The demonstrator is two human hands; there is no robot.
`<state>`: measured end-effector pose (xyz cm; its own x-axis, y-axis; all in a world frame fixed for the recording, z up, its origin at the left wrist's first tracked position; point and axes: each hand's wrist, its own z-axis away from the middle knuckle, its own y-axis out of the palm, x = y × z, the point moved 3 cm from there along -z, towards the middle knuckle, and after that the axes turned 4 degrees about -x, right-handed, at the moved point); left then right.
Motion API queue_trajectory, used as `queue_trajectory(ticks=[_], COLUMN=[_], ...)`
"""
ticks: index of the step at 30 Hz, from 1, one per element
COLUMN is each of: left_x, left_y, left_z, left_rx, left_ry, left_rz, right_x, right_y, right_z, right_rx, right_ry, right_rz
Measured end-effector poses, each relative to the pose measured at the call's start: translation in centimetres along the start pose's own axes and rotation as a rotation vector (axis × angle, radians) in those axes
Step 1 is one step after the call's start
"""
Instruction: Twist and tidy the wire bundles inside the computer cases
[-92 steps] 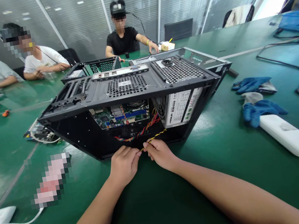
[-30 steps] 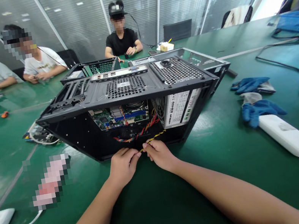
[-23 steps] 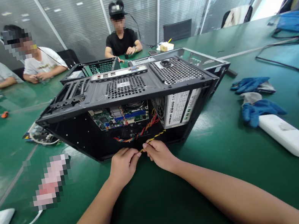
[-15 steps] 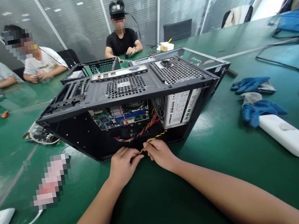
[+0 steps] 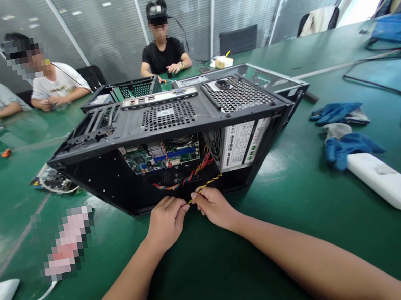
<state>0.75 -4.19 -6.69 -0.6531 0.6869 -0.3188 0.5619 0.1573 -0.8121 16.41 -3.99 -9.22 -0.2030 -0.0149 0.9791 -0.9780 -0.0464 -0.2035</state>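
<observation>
A black computer case (image 5: 102,188) lies before me with its open side facing me. My left hand (image 5: 165,221) pinches a twisted yellow-and-black cable (image 5: 212,181) near the case's lower edge. Close beside it, my right hand (image 5: 214,205) is closed on the same cable, which runs up toward the power supply (image 5: 240,144). Inside the case sit a green motherboard (image 5: 140,158) and a bundle of red and multicoloured wires (image 5: 186,179). The cable's end is hidden by my fingers.
A second case part (image 5: 281,79) stands behind the case. To the right lie blue gloves (image 5: 355,146) and a white power bank (image 5: 392,181). A blurred phone (image 5: 69,240) on a white cord lies left, near wired components (image 5: 54,180). Several people sit across the table.
My left hand has shifted slightly to the right along the cable, its fingers closer together. My right hand has barely moved and still holds the cable.
</observation>
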Motion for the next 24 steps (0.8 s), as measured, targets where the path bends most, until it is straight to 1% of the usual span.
queue_trajectory(ticks=[5, 12, 17, 24], left_x=[0.17, 0.17, 0.35, 0.25], left_y=[0.07, -0.05, 0.10, 0.33], left_z=[0.07, 0.04, 0.15, 0.22], left_rx=[0.015, -0.020, -0.031, -0.015], left_ry=[-0.026, 0.001, -0.009, -0.021], left_rz=[0.014, 0.002, 0.020, 0.033], right_x=[0.15, 0.36, 0.22, 0.19], right_y=[-0.04, -0.11, -0.08, -0.13], right_z=[0.00, -0.03, -0.11, -0.10], right_rx=[0.017, -0.002, -0.004, 0.002], right_ry=[-0.008, -0.014, -0.042, -0.023], right_rz=[0.000, 0.000, 0.010, -0.004])
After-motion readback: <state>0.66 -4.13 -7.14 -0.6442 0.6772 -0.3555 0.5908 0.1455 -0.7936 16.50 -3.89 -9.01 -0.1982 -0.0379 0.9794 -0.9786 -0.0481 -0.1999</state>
